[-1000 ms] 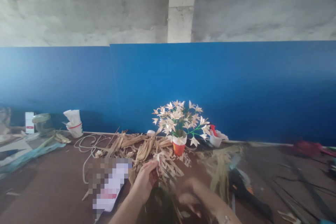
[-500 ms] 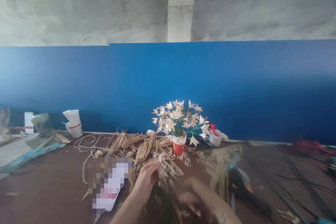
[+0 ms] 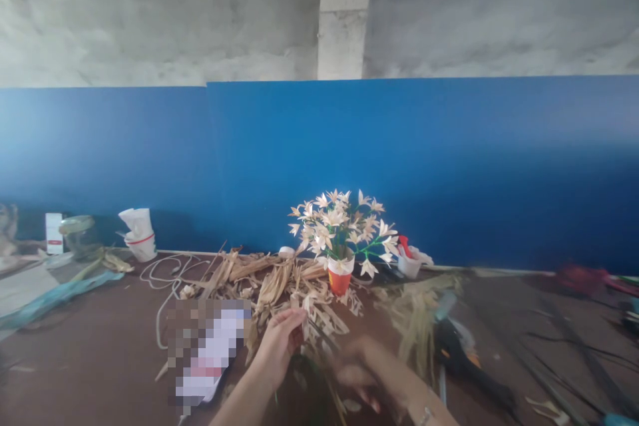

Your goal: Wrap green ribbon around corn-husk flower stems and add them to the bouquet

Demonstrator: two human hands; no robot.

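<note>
My left hand (image 3: 283, 339) is closed, thumb and fingertips pinched on a small pale piece of dried husk (image 3: 305, 326). Beside it, on the right, my right hand (image 3: 357, 369) is curled and smeared by motion. From it a thin dark blade, looking like scissors (image 3: 325, 341), points toward the left fingertips; the handles are hidden. Just beyond both hands lie pale cut husk pieces (image 3: 329, 319). Behind these stands a red and white cup (image 3: 341, 279) full of cream husk flowers (image 3: 334, 219) on green stems.
Dried husks (image 3: 274, 283) are heaped left of the cup, near a white cable (image 3: 160, 306) and a blurred-out phone-like object (image 3: 214, 353). Rightward lie yellowish fibres (image 3: 419, 309) and a black glue gun (image 3: 472, 373). A white tub (image 3: 409, 265) stands by the blue partition (image 3: 319, 146).
The dark blade now shows between my hands, near the left fingertips. My right hand stays blurred and has shifted slightly; my left hand keeps its pinch in nearly the same place.
</note>
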